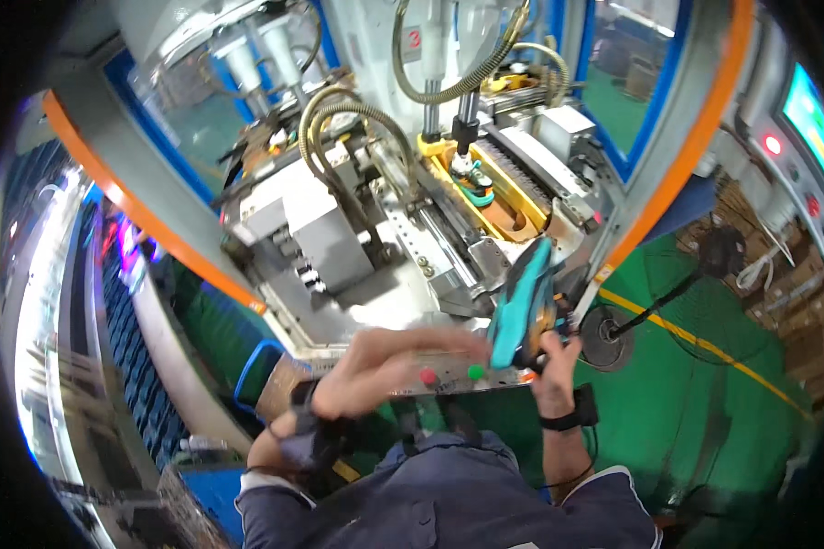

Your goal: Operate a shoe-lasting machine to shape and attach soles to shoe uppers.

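Observation:
My right hand (555, 377) is closed around a shoe (522, 306) with a teal sole, held tilted with its sole side toward my left. My left hand (375, 366) is blurred by motion; its fingers stretch out toward the lower end of the sole, and whether they touch it is unclear. Beyond the held shoe, a second teal and dark shoe (475, 186) sits under a metal post (467, 128) inside a yellow mould frame (508, 224) of the machine. Red (428, 376) and green (475, 371) buttons lie along the machine's front edge, between my hands.
Grey clamp blocks (316, 229) and metal hoses (357, 110) fill the machine's left side. Orange-edged frames (677, 146) flank it. A floor fan (719, 256) and cardboard boxes (801, 316) stand right, a lit screen (810, 128) above. A conveyor (142, 339) runs along the left.

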Demonstrator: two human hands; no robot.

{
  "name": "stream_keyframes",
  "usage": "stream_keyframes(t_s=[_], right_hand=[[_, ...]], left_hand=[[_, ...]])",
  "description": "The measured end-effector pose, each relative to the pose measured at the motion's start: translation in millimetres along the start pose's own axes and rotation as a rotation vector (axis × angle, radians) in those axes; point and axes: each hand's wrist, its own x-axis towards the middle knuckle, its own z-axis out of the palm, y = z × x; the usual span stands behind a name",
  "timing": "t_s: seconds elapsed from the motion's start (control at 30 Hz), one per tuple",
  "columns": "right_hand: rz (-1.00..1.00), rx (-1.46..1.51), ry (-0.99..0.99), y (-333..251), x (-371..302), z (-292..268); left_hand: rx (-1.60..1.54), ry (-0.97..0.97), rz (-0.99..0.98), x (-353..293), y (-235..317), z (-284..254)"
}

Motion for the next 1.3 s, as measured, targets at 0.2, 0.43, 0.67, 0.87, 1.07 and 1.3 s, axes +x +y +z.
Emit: stream_keyframes(t_s=[0.2,0.43,0.67,0.87,1.07,1.3], right_hand=[[-0.240,-0.187,-0.044,-41.3,145.9,-22.0],[-0.323,-0.422,-0.048,-59.2,262.8,-35.3],[-0.298,-0.737,-0.052,-72.6,337.9,-15.3],[-0.259,-1.103,-0.182,-58.4,429.2,87.4],[-0.020,-1.719,-0.723,26.8,419.6,262.5],[-0.433,-1.957,-0.666,191.2,433.1,243.1]], left_hand=[[0.246,0.661,-0.327,152.1,-196.6,-87.4],[0.624,1.066,-0.312,307.1,-338.7,-189.0],[0.757,1.065,-0.750,378.9,-408.8,-243.7],[0.077,1.053,-0.665,325.6,-338.6,-241.1],[-0.491,0.937,-0.385,148.3,-178.8,-135.9],[-0.204,1.385,-0.351,-11.9,-73.0,-40.9]])
